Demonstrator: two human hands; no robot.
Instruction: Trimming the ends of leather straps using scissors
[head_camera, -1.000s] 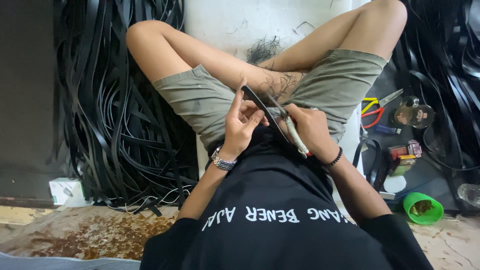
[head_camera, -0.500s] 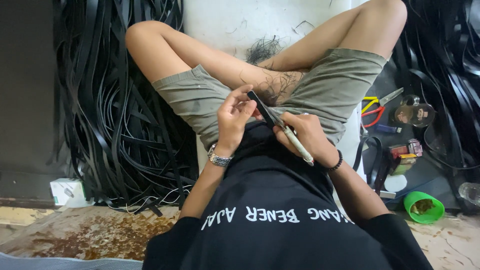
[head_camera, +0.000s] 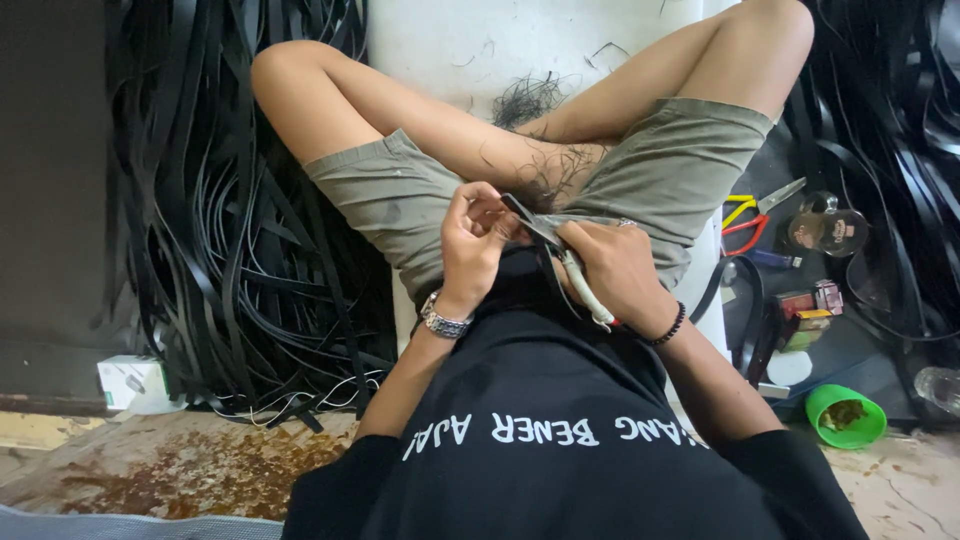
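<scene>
Above lap, strip (head_camera: 522, 213) between hands (head_camera: 545, 255).

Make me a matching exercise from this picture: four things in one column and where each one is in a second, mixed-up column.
Things:
1. narrow black rubber strip
2. silver metal wristwatch
3. round green plastic cup
4. small white cardboard box

Places:
A. on the floor at the far left, beside the heap of black strips
B. pinched in the left hand, over the lap
C. on the floor at the lower right
D. around the left wrist

Pairs: 1-B, 2-D, 3-C, 4-A
</scene>
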